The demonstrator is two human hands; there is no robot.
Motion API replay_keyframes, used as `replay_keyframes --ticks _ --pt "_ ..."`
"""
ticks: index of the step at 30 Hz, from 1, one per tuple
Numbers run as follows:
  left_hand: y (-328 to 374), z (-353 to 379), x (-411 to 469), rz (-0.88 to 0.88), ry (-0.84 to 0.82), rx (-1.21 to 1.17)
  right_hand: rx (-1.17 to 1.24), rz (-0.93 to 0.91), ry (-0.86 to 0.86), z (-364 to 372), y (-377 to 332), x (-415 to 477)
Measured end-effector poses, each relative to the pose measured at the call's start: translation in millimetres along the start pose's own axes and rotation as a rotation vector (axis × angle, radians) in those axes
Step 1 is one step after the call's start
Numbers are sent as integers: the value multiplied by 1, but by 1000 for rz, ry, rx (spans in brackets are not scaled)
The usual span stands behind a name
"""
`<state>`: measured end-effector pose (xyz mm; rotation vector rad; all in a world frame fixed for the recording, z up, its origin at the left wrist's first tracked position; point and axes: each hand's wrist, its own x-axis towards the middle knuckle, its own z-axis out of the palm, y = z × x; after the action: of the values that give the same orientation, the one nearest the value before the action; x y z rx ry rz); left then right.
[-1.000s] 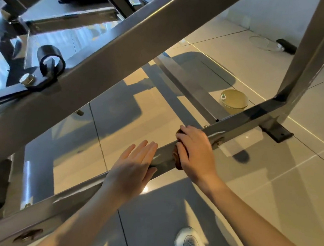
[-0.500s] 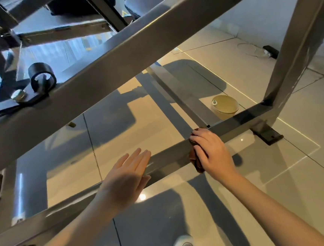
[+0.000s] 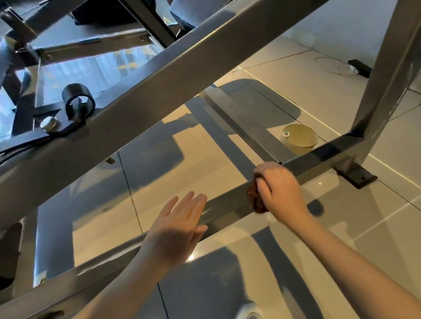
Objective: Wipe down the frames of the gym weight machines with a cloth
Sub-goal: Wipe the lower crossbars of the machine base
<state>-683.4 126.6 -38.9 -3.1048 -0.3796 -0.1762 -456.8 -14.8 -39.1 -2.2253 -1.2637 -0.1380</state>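
Note:
A low grey steel bar [image 3: 228, 203] of the weight machine's frame runs across the floor from lower left to right. My right hand [image 3: 278, 189] presses a small reddish-brown cloth [image 3: 255, 198] against this bar, just left of where another floor bar joins it. Only the cloth's left edge shows past my fingers. My left hand [image 3: 177, 231] lies flat on the same bar to the left, fingers together and holding nothing. A thick diagonal frame beam [image 3: 171, 68] crosses above both hands.
A round tan lidded container [image 3: 300, 136] sits on the tiled floor behind the bar. An upright post [image 3: 393, 54] rises at the right with a black foot plate [image 3: 358, 174] below. A black clamp [image 3: 77, 102] is on the diagonal beam. My shoe [image 3: 249, 318] is at the bottom.
My right hand has slid the cloth to the right along the low bar, toward the joint. My left hand has stayed flat on the bar.

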Motion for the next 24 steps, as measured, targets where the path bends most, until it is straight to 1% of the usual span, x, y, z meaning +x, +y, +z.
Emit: replay_keyframes --ticks 2,3,4,5,6,7,8,9,10,11,13,14,15,16,18,19,20,21,22,24 --pt "0 0 1 -19 -12 4 69 307 142 8 -16 8" --pt "0 0 0 -33 -30 -9 112 387 184 15 -32 4" --pt "1 -1 0 -43 -50 -17 137 362 193 22 -50 -3" --pt "1 -2 0 -50 -67 -20 151 249 169 27 -62 -12" --pt "2 -4 0 -52 -89 -24 171 117 106 29 -69 -21" --pt "1 -4 -1 -49 -107 -21 184 -6 45 29 -68 -26" --pt "1 -6 -2 -49 -127 -22 181 -91 3 24 -63 -25" --pt "-2 -6 -4 -64 -143 -21 153 -132 -5 20 -53 -19" --pt "-5 -8 -6 -83 -141 -15 111 -111 18 17 -45 -13" --pt "-6 -11 -9 -106 -122 -9 82 -36 64 15 -40 -9" --pt "-7 -20 -17 -155 -149 -64 49 208 162 23 -50 -10" --pt "-9 -23 -21 -179 -163 -91 63 275 175 33 -65 -13" --pt "-10 -25 -27 -216 -177 -118 85 267 146 42 -82 -18" --pt "-11 -29 -32 -244 -189 -132 100 167 102 48 -99 -25" --pt "-14 -42 -43 -281 -245 -127 86 -115 25 53 -113 -33" --pt "-18 -46 -51 -299 -284 -129 75 -199 -40 48 -110 -31" --pt "-24 -50 -60 -319 -316 -134 54 -231 -99 42 -103 -29" --pt "-31 -53 -70 -325 -330 -130 38 -232 -135 36 -92 -26" --pt "-39 -55 -80 -304 -330 -120 35 -193 -110 33 -82 -25" --pt "-52 -56 -99 -303 -348 -148 71 -41 3 33 -78 -28"
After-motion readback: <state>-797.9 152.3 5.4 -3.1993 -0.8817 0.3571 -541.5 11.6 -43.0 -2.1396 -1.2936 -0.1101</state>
